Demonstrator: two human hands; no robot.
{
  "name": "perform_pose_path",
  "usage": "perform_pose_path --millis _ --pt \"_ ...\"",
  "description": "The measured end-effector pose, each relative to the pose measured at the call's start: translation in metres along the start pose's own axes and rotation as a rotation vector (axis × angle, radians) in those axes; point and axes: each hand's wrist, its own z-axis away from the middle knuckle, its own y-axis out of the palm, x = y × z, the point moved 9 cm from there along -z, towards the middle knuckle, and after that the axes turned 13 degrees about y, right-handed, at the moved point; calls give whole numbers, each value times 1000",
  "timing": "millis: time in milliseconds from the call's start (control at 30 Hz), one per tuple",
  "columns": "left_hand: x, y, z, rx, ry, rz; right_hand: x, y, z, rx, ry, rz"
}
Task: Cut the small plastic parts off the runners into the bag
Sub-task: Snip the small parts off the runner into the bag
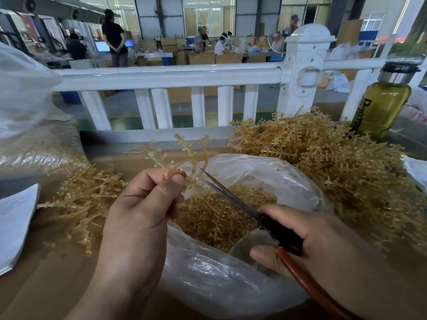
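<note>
**Cutting station, head view.** Your left hand (143,204) pinches the stem of one tan plastic runner (184,153) between thumb and forefinger. The runner's branches fan upward over the far edge of the open clear plastic bag (307,188). Your right hand (318,239) grips the handles of the scissors (231,195), with the fingers curled round them. The blades are slightly parted, and their tips lie just beside the runner's lower branch, near your left thumb. Tan small parts (219,222) are heaped inside the bag, which sits on the brown cardboard surface (57,278). A large pile of runners (335,172) lies right of the bag and a smaller pile (85,199) lies left of it. A bottle (381,109) of yellow-green liquid stands behind the large pile, against the white railing (161,76).
</note>
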Motion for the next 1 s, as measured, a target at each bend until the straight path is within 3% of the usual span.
perform_pose_path --millis 1000 --pt "0 3 0 1 -17 -43 -2 3 -4 15 12 -28"
